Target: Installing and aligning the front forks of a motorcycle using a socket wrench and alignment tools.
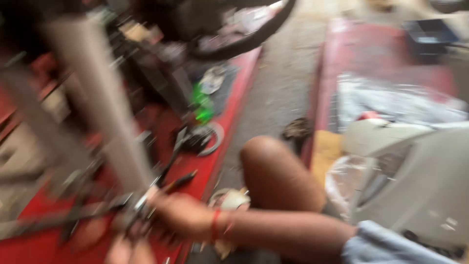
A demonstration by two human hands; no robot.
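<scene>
Metal parts point(139, 208), small and dark, sit at the bottom of a thick grey bar point(105, 107), low in the picture and left of the middle. Everything is very blurry, so I cannot tell what kind of parts they are. The right hand point(178, 215) is right up against them. Its fingers look curled toward the parts, but the blur hides the grip, so I cannot tell if it is really holding them. A red band point(215, 225) goes round the wrist of that hand, and the arm runs off to the right, to a light blue sleeve point(386, 244).

The left hand point(129, 252) is at the very bottom edge, just under the parts. Only a small bit of it shows. I cannot tell if it is open or closed, or if it holds anything.

The grey bar leans up and to the left from the parts. Under the bar lies a red platform point(234, 93) with lots of dark tools and bits on it. One of them is a bright green thing point(202, 107), further up from the hand. A black tyre point(254, 34) curves across the top.

A bent knee point(273, 171) is just right of the right hand. Beside the knee, between the red platform and another red strip, is grey concrete floor point(286, 78). On the far right are a pale grey panel point(425, 181) and some crinkly clear plastic point(395, 100)
</scene>
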